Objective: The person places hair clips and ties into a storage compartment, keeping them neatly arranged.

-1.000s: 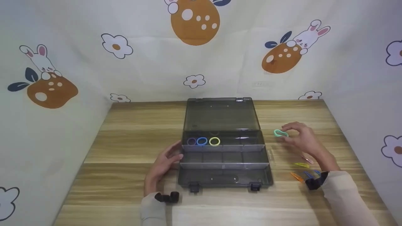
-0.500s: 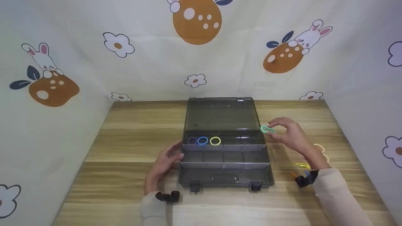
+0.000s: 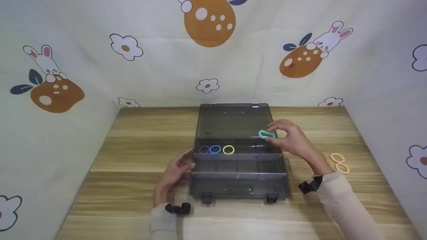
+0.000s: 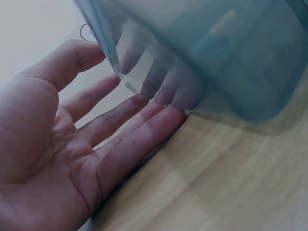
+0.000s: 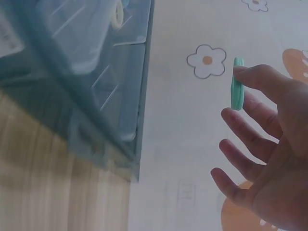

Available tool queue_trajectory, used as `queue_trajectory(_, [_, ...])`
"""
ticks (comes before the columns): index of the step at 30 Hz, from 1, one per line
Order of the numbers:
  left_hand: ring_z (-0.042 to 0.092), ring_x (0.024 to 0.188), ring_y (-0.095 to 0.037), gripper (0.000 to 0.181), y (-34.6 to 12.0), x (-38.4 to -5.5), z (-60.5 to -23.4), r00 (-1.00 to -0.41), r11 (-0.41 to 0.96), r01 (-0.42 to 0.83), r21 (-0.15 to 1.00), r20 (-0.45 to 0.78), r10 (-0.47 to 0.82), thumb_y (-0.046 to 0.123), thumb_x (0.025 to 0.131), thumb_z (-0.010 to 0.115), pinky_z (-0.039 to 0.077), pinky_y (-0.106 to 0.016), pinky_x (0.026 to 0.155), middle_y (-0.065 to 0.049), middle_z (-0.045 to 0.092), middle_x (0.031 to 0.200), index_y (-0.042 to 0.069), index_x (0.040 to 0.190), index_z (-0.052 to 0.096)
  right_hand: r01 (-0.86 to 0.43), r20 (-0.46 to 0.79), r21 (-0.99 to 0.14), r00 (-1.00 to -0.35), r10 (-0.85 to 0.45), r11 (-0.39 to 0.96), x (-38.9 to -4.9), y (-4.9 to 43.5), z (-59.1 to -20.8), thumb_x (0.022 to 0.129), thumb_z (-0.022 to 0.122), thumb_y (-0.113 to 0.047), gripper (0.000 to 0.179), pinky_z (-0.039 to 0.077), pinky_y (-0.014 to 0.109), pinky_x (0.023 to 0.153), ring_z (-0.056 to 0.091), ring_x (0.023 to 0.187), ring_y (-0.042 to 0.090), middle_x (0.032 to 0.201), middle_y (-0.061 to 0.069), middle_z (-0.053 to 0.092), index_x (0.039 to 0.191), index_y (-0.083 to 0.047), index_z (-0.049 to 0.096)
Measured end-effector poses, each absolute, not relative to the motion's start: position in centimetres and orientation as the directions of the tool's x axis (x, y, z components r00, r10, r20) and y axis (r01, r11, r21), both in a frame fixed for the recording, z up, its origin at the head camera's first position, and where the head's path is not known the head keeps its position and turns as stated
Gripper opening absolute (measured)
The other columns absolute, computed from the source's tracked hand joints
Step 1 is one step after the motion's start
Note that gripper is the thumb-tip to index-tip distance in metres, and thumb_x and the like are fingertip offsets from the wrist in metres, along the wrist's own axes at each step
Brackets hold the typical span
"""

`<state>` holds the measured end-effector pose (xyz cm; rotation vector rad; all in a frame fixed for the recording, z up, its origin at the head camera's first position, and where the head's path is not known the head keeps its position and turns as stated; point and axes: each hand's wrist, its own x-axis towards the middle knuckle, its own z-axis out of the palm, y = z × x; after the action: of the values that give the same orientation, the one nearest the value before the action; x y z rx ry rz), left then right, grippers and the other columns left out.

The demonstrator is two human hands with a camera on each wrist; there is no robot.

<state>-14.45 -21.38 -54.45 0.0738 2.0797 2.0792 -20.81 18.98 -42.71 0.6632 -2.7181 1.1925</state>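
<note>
r hand (image 3: 292, 138) is pinching a mint-green squashed ring (image 5: 237, 97) over a translucent dark-grey plastic box (image 3: 238, 191), & l hand (image 3: 172, 174), loose, is touching its left side.

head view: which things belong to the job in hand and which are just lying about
Likely in the job:
mint-green ring, pinched by the right hand
smoky-grey see-through plastic box, touched by the left hand
purple ring, blue ring and yellow ring, in the box's back row

Lying about:
two peach rings on the wood-grain table, perhaps for the box too
</note>
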Motion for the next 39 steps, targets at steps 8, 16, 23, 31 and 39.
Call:
queue_trajectory(8, [0.046,0.141,-0.034,0.063,-21.4,-14.5,-54.5,-0.977,0.024,-0.109,0.994,-0.112,0.179,0.007,0.093,0.068,0.050,-0.034,0.108,-0.017,0.043,0.157,0.006,0.150,0.043,-0.441,0.233,-0.689,-0.886,-0.400,0.575,-21.0,15.8,-42.4,0.083,0.082,-0.017,0.021,0.043,0.057,0.110,0.055,0.128,0.037,0.123,0.014,0.069,0.101,-0.007,0.076])
queue_trajectory(16, [0.046,0.141,-0.034,0.064,-21.5,-14.2,-54.4,-0.977,0.034,-0.121,0.992,-0.125,0.174,0.012,0.093,0.069,0.052,-0.035,0.106,-0.018,0.043,0.157,0.006,0.151,0.042,-0.427,0.195,-0.726,-0.880,-0.434,0.540,-21.8,13.7,-43.7,0.082,0.082,-0.016,0.018,0.046,0.055,0.107,0.059,0.121,0.035,0.118,0.014,0.071,0.098,-0.008,0.077])
queue_trajectory(23, [0.044,0.142,-0.037,0.063,-21.4,-14.4,-54.5,-0.978,0.044,-0.094,0.995,-0.101,0.181,0.011,0.094,0.068,0.053,-0.028,0.102,-0.019,0.040,0.158,0.005,0.151,0.042,-0.435,0.184,-0.718,-0.872,-0.454,0.544,-22.4,12.6,-44.6,0.080,0.083,-0.020,0.021,0.048,0.054,0.104,0.062,0.118,0.035,0.117,0.013,0.072,0.097,-0.009,0.077])
queue_trajectory(31, [0.041,0.145,-0.032,0.063,-21.3,-14.3,-54.5,-0.977,0.032,-0.111,0.993,-0.115,0.180,0.009,0.093,0.068,0.051,-0.031,0.106,-0.014,0.041,0.159,0.007,0.151,0.043,-0.411,0.138,-0.721,-0.874,-0.466,0.558,-23.3,12.8,-46.7,0.080,0.083,-0.020,0.020,0.048,0.054,0.104,0.062,0.119,0.036,0.121,0.014,0.070,0.096,-0.009,0.077])
queue_trajectory(39, [0.044,0.143,-0.033,0.062,-21.3,-14.4,-54.5,-0.979,0.020,-0.108,0.994,-0.110,0.174,0.009,0.093,0.068,0.052,-0.028,0.102,-0.014,0.043,0.157,0.006,0.150,0.044,-0.380,0.075,-0.704,-0.880,-0.469,0.600,-23.5,13.1,-47.7,0.082,0.082,-0.019,0.016,0.043,0.055,0.110,0.058,0.124,0.037,0.127,0.015,0.068,0.094,-0.009,0.079])
